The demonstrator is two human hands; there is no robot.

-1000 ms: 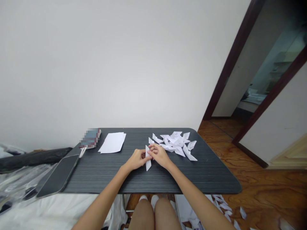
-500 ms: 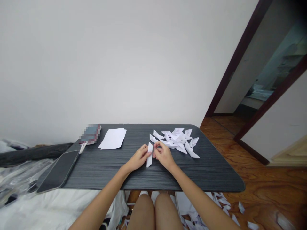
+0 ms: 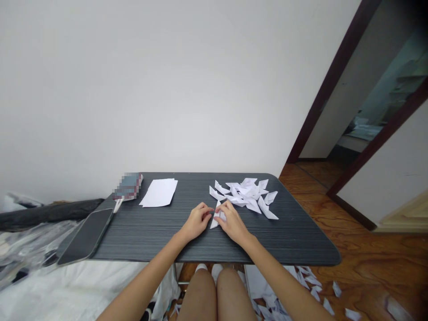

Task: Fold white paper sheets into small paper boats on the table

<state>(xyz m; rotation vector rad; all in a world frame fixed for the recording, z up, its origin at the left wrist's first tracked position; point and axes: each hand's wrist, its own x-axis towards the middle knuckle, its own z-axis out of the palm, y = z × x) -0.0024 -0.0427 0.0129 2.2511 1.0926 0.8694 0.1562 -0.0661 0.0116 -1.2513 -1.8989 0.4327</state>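
Observation:
My left hand [image 3: 196,221] and my right hand [image 3: 232,220] meet at the middle of the dark striped table [image 3: 160,236]. Both pinch a small folded white paper piece [image 3: 216,217] that rests on the tabletop between them. The fingers of each hand are curled onto the paper. Just beyond my right hand lies a pile of folded white paper pieces [image 3: 245,196]. A short stack of flat white paper sheets [image 3: 158,192] lies at the back left of the table.
A dark phone [image 3: 85,236] overhangs the table's left edge, with a small blurred booklet [image 3: 127,186] behind it. Paper scraps [image 3: 310,285] litter the wooden floor under the table's right side. An open doorway [image 3: 364,120] is at the right.
The long paper strip held upright between my hands has been folded down into a shorter, pointed piece. Both hands shifted slightly right and lower onto the table.

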